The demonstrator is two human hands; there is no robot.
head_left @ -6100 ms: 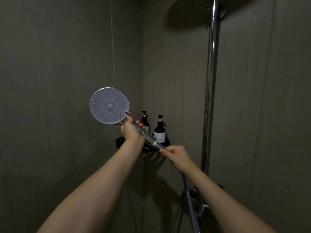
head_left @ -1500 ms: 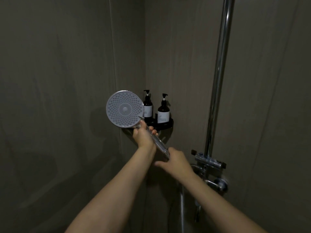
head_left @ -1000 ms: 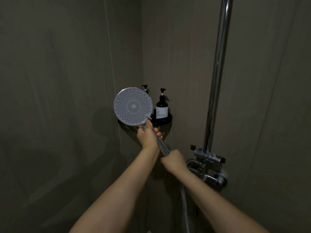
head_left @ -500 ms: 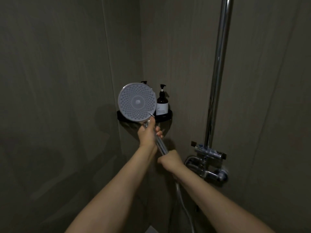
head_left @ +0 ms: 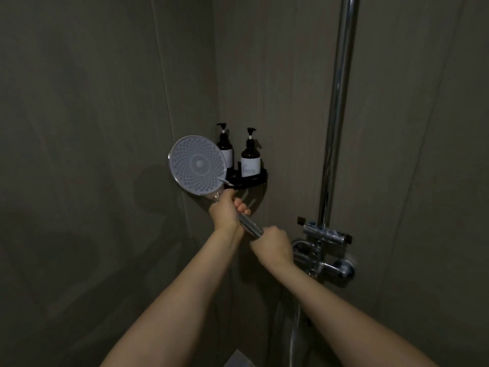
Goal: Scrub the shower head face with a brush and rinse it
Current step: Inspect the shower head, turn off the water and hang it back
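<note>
A round grey shower head with a dotted nozzle face points towards me, held up in front of the shower corner. My left hand grips its chrome handle just below the head. My right hand grips the handle's lower end, where the hose starts and drops down out of view. No brush is visible, and no water is coming from the nozzles.
A black corner shelf carries two dark pump bottles right behind the shower head. A chrome riser pipe runs up the right wall above the mixer valve. Dark tiled walls enclose both sides.
The shower head has tilted and shifted slightly left and down, uncovering the left pump bottle. Both hands keep their grip on the handle.
</note>
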